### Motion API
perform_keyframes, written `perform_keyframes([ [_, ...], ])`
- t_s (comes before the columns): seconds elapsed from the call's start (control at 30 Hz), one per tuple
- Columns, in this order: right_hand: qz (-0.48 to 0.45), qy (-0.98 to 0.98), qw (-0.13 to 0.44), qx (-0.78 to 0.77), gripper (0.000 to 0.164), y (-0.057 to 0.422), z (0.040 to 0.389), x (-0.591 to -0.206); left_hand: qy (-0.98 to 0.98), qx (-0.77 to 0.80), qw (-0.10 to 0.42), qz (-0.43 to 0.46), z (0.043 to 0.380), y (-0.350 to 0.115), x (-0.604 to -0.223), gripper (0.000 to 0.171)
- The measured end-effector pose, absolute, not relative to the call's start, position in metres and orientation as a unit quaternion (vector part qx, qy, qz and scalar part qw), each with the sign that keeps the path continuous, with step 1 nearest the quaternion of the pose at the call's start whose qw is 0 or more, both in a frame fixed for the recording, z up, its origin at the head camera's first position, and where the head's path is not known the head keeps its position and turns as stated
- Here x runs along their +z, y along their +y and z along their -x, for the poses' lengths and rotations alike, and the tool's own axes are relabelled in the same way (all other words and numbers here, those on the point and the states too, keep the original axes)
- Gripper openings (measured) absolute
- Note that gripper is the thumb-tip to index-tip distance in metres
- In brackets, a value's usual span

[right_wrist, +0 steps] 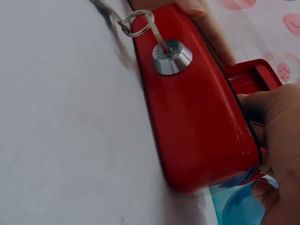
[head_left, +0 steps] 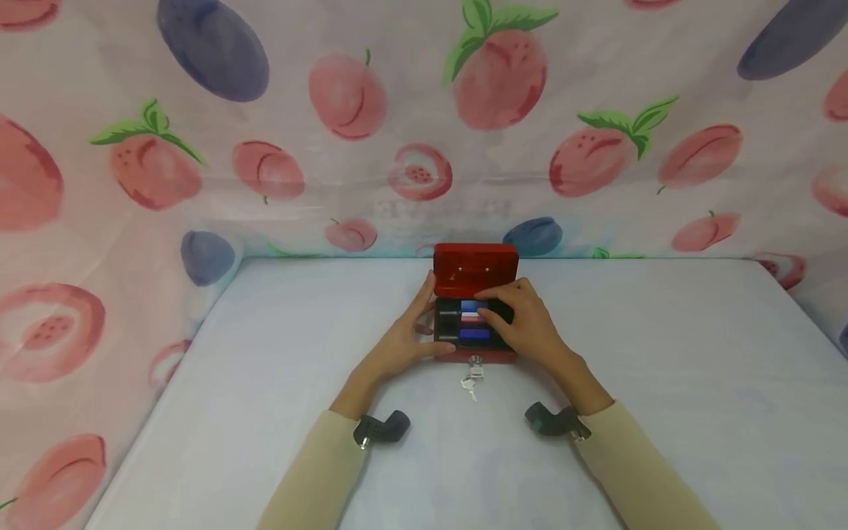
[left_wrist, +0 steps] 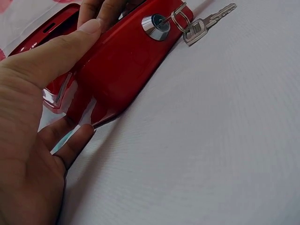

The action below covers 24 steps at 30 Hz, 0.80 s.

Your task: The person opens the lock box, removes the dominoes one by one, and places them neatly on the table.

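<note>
A red cash box (head_left: pixel 475 355) stands with its lid (head_left: pixel 475 269) raised, a black tray (head_left: pixel 449 320) inside. My left hand (head_left: pixel 404 338) grips the box's left side, thumb on the front rim and fingers along the side. Over the tray, my right hand (head_left: pixel 526 320) has its thumb and index finger at opposite edges of a small light-blue block (head_left: pixel 470 304). Just in front of that lie a white-and-red striped piece (head_left: pixel 471 318) and a darker blue block (head_left: pixel 474 334). In the right wrist view the box wall (right_wrist: pixel 201 122) hides the right fingertips.
A key sits in the front lock (left_wrist: pixel 155 27), and a second key (left_wrist: pixel 211 23) hangs from its ring onto the white table (head_left: pixel 265 442). Behind the table hangs a fruit-print cloth (head_left: pixel 265 213). Dark wrist mounts (head_left: pixel 391 427) jut inward from both sleeves.
</note>
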State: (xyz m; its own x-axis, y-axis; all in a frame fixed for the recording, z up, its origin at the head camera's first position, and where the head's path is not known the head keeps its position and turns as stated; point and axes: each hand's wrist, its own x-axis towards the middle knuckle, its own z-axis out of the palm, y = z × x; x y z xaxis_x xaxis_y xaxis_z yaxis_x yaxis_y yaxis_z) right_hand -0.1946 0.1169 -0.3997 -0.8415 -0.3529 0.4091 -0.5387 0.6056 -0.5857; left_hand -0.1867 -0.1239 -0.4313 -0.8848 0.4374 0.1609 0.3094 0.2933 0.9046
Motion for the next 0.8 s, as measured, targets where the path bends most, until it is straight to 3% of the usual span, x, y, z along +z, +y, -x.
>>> perform_keyframes([
  [0.53,-0.259,-0.891,0.109,0.356,0.025,0.116,0.195,-0.405,0.801,0.549,0.057,-0.232,0.185,-0.124,-0.428,0.111],
  [0.8,-0.257,-0.892,0.098,0.359,0.027,0.116,0.195,-0.406,0.800,0.548,0.076,-0.231,0.169,-0.121,-0.397,0.106],
])
